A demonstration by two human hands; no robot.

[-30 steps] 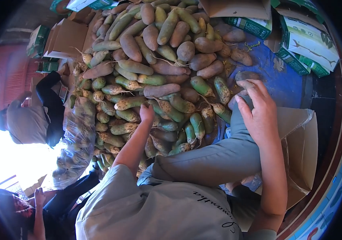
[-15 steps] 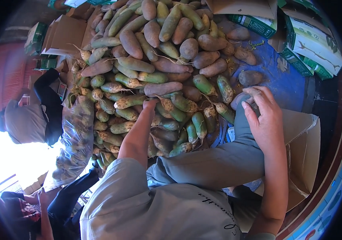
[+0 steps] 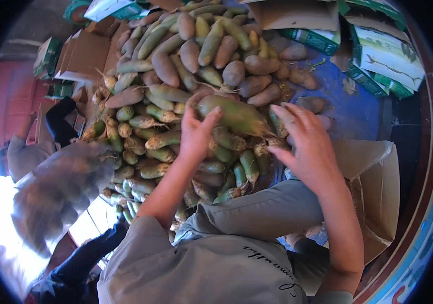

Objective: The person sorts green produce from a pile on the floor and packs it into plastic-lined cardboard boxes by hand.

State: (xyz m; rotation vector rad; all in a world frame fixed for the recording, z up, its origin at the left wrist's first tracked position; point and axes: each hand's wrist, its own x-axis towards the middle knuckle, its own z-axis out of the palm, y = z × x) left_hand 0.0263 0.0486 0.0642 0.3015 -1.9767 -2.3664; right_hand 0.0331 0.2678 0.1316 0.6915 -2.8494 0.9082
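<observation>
My left hand (image 3: 198, 129) is closed around the thick end of a large green radish (image 3: 237, 116), lifted over the pile and slightly blurred. Its thin rooted end points toward my right hand (image 3: 305, 144). That hand is open, thumb and fingers spread on either side of the root tip; whether it touches cannot be made out. Beneath lies a heap of green radishes (image 3: 249, 164), several with brown, soil-marked ends. Reddish-brown radish-like roots (image 3: 165, 68) lie mixed in toward the far side.
An open cardboard box (image 3: 381, 195) stands right of my bent knee (image 3: 257, 207). Green-and-white cartons (image 3: 388, 55) lie at the far right, beside a blue sheet (image 3: 356, 109). Left, another person (image 3: 36, 152) is near a blurred clear bag of produce (image 3: 62, 192).
My left hand has come up from the heap with a green radish. My right hand has left my knee and moved toward the radish. The bag at left has swung outward.
</observation>
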